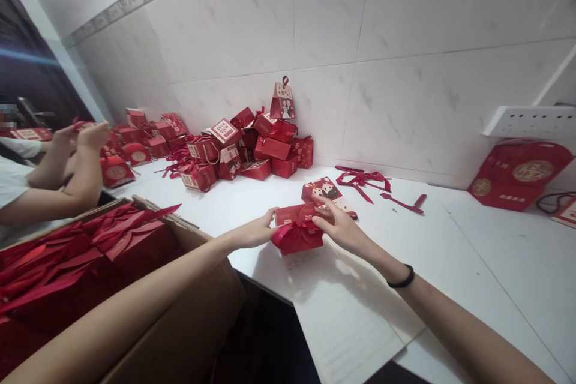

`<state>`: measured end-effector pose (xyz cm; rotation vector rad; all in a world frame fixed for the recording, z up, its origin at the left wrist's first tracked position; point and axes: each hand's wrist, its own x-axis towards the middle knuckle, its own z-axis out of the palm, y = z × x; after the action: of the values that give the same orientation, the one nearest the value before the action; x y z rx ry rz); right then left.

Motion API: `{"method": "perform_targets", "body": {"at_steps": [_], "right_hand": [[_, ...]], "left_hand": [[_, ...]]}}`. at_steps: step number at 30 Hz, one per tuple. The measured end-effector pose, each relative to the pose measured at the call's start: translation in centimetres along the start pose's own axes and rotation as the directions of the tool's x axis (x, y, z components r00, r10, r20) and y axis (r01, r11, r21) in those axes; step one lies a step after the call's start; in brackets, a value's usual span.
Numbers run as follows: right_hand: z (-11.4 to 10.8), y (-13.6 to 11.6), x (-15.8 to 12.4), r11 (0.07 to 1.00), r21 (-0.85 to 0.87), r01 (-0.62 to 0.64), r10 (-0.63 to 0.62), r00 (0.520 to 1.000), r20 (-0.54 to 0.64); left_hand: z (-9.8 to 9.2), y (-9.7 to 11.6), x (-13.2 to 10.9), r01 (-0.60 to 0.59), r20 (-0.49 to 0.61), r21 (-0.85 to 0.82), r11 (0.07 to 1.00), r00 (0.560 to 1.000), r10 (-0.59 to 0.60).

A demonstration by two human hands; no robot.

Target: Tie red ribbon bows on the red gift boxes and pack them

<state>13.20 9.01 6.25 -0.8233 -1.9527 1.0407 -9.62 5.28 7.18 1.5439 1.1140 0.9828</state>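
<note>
A: gift box: red printed card, slight sheen. Bow on it is satin-like cloth, glossy.
B: carton?
A: brown cardboard, matt, raw edges. Loose ribbons inside have the same shiny weave.
B: surroundings?
A: wall tiles glazed, glossy, marble-veined. Countertop white, smooth, low gloss. Wristband black, matt; material unclear.

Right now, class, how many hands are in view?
4: left hand and right hand holding the red gift box at centre; a co-worker's two hands at far left.
</note>
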Motion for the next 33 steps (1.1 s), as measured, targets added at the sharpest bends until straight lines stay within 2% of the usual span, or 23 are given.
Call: {"method": "perform_targets", "body": {"at_steps": [3, 4, 6, 9, 12, 17, 21, 23, 25, 26, 27, 29, 31, 33], "right_hand": [[0.2, 0.4, 0.0, 0.999, 0.042, -0.02, 0.018, 0.999, 0.042], [0.3, 0.5, 0.0, 0.999, 0.045, -0.027, 0.025, 0.998, 0.05], [0.5, 0.7, -0.1, 0.998, 0.043, -0.044, 0.041, 0.997, 0.058], [0.8, 0.9, -0.2, 0.996, 0.073, -0.06, 0.055, 0.996, 0.072], [1.3, 0.8, -0.5, 0.993, 0.104, -0.059, 0.052, 0.996, 0.076], [1.5, 0.3, -0.7, 0.995, 0.104, -0.007, 0.001, 0.998, 0.06], [1.2, 0.3, -0.4, 0.999, 0.034, 0.02, -0.023, 0.996, 0.082], [1.1, -0.3, -0.6, 0.99, -0.127, 0.063, -0.068, 0.997, -0.037], [1.3, -1.8, -1.3, 0.916, -0.368, 0.158, -0.24, 0.952, -0.191], [1.5, -2.7, -1.9, 0.847, -0.48, 0.228, -0.368, 0.903, -0.222], [1.9, -3.8, -2.6, 0.761, -0.566, 0.317, -0.499, 0.844, -0.197], [2.9, -5.5, -4.0, 0.572, -0.625, 0.531, -0.697, 0.717, -0.029], [4.1, -6.0, -4.9, 0.391, -0.638, 0.664, -0.777, 0.609, 0.158], [5.4, -5.4, -4.9, 0.271, -0.686, 0.675, -0.779, 0.572, 0.256]], "left_hand": [[0.1, 0.5, 0.2, 0.015, 0.039, 0.107, 0.994, 0.999, -0.019], [0.1, 0.7, 0.2, -0.02, 0.043, 0.122, 0.992, 0.999, 0.015], [0.0, 0.9, 0.4, -0.069, -0.005, 0.13, 0.989, 0.998, 0.07], [-0.1, 1.0, 0.6, -0.041, -0.13, 0.102, 0.994, 0.99, 0.054], [0.3, 1.4, 0.3, -0.069, -0.1, 0.189, 0.98, 0.991, 0.089], [1.3, 2.2, -0.2, -0.184, -0.044, 0.558, 0.809, 0.967, 0.251], [1.4, 2.3, -0.2, -0.2, -0.01, 0.654, 0.73, 0.962, 0.272], [1.5, 2.3, -0.2, -0.185, -0.012, 0.675, 0.714, 0.965, 0.261], [1.5, 2.2, -0.1, -0.181, -0.016, 0.687, 0.704, 0.964, 0.264], [1.6, 2.2, 0.0, -0.186, -0.012, 0.69, 0.7, 0.963, 0.268], [1.6, 2.2, 0.0, -0.196, -0.002, 0.689, 0.698, 0.962, 0.273], [1.6, 2.1, 0.1, -0.215, 0.015, 0.677, 0.704, 0.96, 0.279], [1.5, 2.2, 0.1, -0.227, 0.024, 0.651, 0.724, 0.96, 0.28], [1.5, 2.3, 0.0, -0.226, 0.02, 0.623, 0.749, 0.962, 0.274]]}}
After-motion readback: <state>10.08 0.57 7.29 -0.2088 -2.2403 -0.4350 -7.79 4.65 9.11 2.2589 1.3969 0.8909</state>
